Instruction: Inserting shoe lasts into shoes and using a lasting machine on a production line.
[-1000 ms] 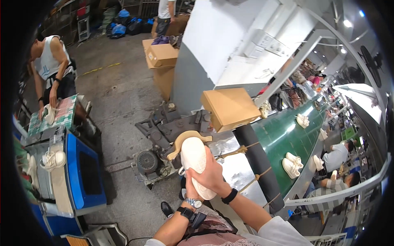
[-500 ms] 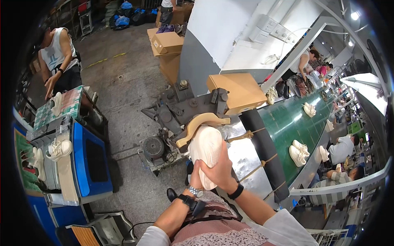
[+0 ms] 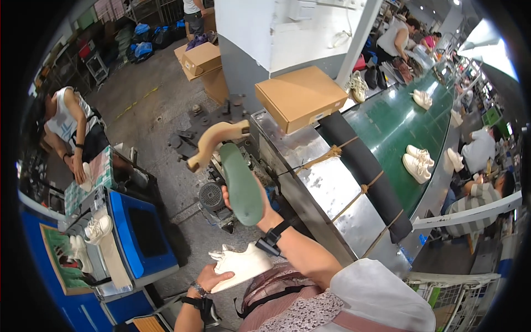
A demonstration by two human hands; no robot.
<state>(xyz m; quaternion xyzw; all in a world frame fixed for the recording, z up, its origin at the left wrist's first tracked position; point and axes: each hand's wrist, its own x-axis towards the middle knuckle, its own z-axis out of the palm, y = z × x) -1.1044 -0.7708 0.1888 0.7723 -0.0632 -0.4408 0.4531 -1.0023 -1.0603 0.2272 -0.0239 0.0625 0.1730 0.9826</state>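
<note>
My right hand [image 3: 267, 211] is closed round a green shoe last [image 3: 241, 185], its flat sole side turned up toward me and its far end close to the curved tan bar [image 3: 217, 141] of a dark machine [image 3: 193, 130]. Nearer my body, my left hand [image 3: 209, 276] grips a cream-white shoe [image 3: 245, 266] at one end. The shoe lies on its side at my apron, its laces pointing away from me. Fingers under both things are partly hidden.
A metal-topped bench [image 3: 326, 191] and green conveyor [image 3: 365, 138] with cream shoes run along my right. A cardboard box [image 3: 301, 94] stands on the bench's far end. A motor [image 3: 211, 195] sits below the machine. At left are a blue machine [image 3: 141, 232] and a seated person [image 3: 77, 127].
Both hands gripped one shoe, sole up, at the tan bar. Now the green last is apart from it in my right hand, and my left hand has brought the shoe down toward me.
</note>
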